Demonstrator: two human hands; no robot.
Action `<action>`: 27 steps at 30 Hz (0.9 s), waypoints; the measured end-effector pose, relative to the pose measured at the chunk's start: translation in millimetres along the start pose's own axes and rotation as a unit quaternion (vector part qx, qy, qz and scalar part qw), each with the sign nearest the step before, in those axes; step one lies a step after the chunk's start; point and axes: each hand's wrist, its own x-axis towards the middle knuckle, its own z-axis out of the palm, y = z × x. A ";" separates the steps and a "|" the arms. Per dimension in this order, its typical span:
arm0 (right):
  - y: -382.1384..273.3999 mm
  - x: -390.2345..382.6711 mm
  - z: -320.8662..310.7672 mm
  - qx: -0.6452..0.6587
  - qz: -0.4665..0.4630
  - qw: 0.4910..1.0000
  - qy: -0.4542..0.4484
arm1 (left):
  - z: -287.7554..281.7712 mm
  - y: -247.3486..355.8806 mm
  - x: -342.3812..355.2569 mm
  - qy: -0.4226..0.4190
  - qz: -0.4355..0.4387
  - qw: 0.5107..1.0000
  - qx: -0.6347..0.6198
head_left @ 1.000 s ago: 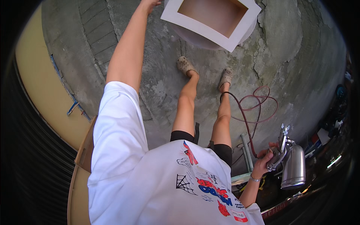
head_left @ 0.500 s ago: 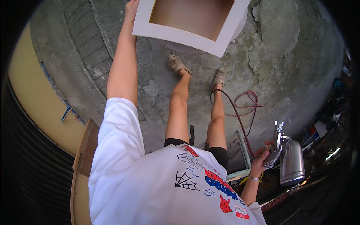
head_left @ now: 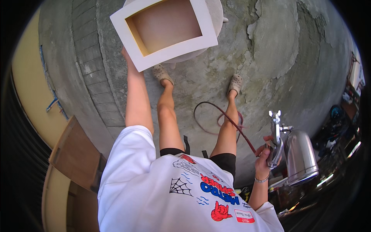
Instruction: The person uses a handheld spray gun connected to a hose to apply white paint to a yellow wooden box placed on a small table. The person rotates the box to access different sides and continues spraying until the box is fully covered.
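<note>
A white box-like frame [head_left: 133, 49] with a deep rectangular recess lies tilted on a pale round stand [head_left: 215, 15] at the top of the view. The recess has yellowish inner walls and a dull pinkish bottom. My left hand [head_left: 126, 56] is at the frame's near left side, its fingers hidden behind the frame. On the right, my right hand [head_left: 263, 156] is closed around the handle of a metal spray gun [head_left: 275, 135]. A shiny silver cup [head_left: 299, 154] is attached to the gun's side. From the handle a dark red hose [head_left: 241, 133] runs down to the floor.
Cracked grey concrete floor [head_left: 278, 69] spreads around my feet, with the hose looped by my right leg. A brown wooden cabinet [head_left: 77, 150] stands at left, beside a yellow wall [head_left: 29, 89]. Dark clutter [head_left: 336, 116] lines the right side.
The frame and round stand now appear lower and further left, turned differently. The spray gun is a little higher, still in my right hand. My feet are further apart.
</note>
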 end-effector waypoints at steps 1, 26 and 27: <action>9.4 5.0 -5.9 -0.005 -0.023 1.000 -0.017 | -0.6 -9.1 -17.0 0.017 0.015 1.000 -0.017; 158.2 143.3 -102.9 0.123 -0.223 0.956 -0.145 | 240.6 -212.6 -370.4 0.132 0.163 0.937 0.278; 157.6 141.9 -95.4 0.116 -0.283 0.940 -0.150 | 277.3 -217.4 -412.8 0.039 0.119 0.970 0.207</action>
